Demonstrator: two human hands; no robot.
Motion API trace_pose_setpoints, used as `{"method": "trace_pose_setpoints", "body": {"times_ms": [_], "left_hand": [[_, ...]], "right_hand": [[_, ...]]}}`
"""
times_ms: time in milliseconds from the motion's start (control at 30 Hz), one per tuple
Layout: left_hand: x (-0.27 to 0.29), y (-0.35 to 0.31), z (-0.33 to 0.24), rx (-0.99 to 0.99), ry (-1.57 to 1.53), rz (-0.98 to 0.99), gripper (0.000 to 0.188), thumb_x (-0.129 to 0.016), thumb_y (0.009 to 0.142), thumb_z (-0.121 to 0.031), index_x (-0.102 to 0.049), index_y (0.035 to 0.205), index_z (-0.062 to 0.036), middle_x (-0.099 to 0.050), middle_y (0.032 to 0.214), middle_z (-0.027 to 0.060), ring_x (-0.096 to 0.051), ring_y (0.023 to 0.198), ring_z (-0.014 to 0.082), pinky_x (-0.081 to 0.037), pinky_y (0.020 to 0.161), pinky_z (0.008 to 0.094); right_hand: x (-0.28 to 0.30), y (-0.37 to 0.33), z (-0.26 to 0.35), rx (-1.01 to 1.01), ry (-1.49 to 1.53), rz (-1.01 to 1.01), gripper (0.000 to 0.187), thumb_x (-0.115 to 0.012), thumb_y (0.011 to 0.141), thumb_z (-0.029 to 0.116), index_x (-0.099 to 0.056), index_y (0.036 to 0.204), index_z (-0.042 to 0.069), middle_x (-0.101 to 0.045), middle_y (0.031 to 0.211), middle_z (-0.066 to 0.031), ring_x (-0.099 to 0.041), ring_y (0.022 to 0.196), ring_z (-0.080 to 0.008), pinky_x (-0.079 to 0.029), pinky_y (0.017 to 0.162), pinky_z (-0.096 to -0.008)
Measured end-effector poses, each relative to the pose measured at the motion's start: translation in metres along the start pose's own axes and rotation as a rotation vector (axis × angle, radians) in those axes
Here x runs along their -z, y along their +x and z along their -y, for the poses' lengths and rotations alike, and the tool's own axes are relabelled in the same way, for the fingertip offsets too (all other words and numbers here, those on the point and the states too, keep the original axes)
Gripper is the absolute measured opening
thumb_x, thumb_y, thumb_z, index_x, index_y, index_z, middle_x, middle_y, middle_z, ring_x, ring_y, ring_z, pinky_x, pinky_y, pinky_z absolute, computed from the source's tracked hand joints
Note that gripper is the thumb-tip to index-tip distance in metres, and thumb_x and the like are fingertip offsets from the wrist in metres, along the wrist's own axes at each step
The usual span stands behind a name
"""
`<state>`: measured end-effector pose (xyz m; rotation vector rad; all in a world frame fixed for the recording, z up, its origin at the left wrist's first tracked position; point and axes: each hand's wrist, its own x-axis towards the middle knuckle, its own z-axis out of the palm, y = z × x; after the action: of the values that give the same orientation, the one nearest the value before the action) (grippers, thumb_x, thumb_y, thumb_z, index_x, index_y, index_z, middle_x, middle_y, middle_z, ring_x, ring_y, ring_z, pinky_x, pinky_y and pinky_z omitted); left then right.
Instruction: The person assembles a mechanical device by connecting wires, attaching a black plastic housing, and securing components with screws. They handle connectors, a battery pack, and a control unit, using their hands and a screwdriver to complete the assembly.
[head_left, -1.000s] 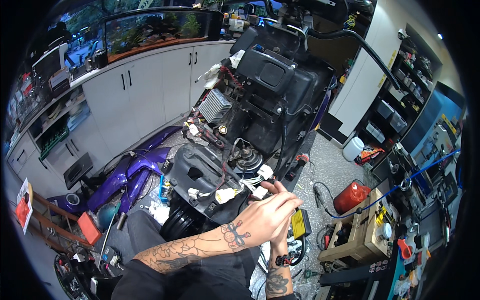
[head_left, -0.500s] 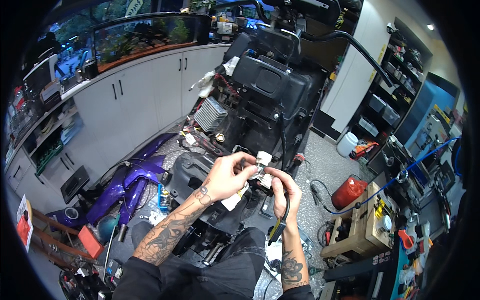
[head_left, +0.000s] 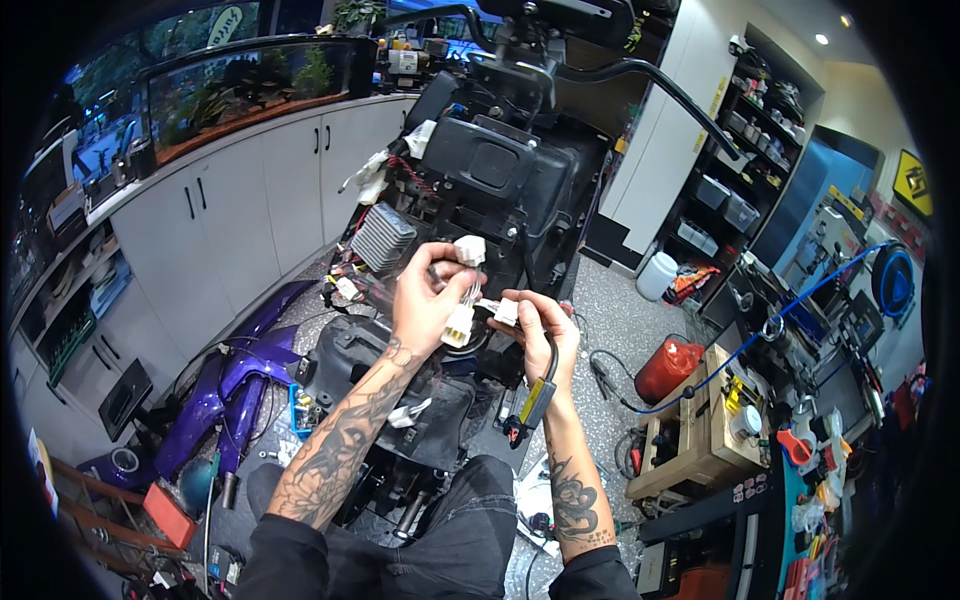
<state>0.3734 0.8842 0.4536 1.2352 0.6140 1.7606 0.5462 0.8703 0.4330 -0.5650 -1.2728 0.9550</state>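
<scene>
My left hand (head_left: 428,298) is closed on a short wire lead. One white plug connector (head_left: 470,250) shows above its fingers and another white connector (head_left: 458,325) below them. To its right, my right hand (head_left: 552,345) pinches a separate white connector (head_left: 507,312) between thumb and fingers. A small black and yellow device (head_left: 536,402) hangs under that hand on a black cable. Both hands are over the stripped scooter frame (head_left: 400,390). Another white connector (head_left: 410,413) lies on the black plastic part below my left forearm.
A finned metal box (head_left: 383,236) sits on the scooter, left of my hands. Purple body panels (head_left: 240,385) lie on the floor at the left. A red container (head_left: 668,368) and a wooden crate (head_left: 705,435) stand at the right. The handlebar (head_left: 665,75) reaches out above.
My hands have drawn apart, the left one now showing connectors above and below its fingers. The view has shifted, so the scene sits further left. The black and yellow device has swung into fuller view.
</scene>
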Motion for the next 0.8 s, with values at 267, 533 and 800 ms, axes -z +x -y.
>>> {"method": "trace_pose_setpoints", "body": {"times_ms": [267,533,800], "left_hand": [[0.002,-0.004,0.012,-0.028,0.120,0.062,0.025,-0.072,0.095,-0.001,-0.061,0.117,0.0028,-0.077,0.106,0.0169,-0.076,0.097,0.0188,-0.061,0.081,0.0296],[-0.001,-0.003,0.013,-0.088,0.117,0.053,0.021,-0.069,0.095,0.003,-0.056,0.110,0.0004,-0.075,0.105,0.0140,-0.075,0.099,0.0171,-0.060,0.079,0.0282],[0.011,-0.013,0.007,-0.138,0.367,0.276,0.041,-0.073,0.094,-0.005,-0.049,0.127,-0.0035,-0.068,0.114,0.0077,-0.066,0.107,0.0108,-0.053,0.085,0.0243]], "right_hand": [[0.017,-0.025,0.010,0.088,-0.367,0.073,0.027,-0.072,0.095,0.005,-0.072,0.121,-0.003,-0.074,0.119,-0.0124,-0.070,0.103,-0.0172,-0.055,0.094,-0.0302],[-0.017,-0.005,0.029,0.757,-0.912,0.281,0.036,-0.087,0.070,0.010,-0.073,0.103,0.004,-0.073,0.095,-0.0095,-0.068,0.094,-0.0321,-0.057,0.080,-0.0412],[-0.015,0.009,0.020,0.142,-0.606,-0.014,0.027,-0.087,0.085,0.018,-0.078,0.102,-0.001,-0.076,0.083,-0.0092,-0.069,0.074,-0.0118,-0.054,0.067,-0.0278]]}}
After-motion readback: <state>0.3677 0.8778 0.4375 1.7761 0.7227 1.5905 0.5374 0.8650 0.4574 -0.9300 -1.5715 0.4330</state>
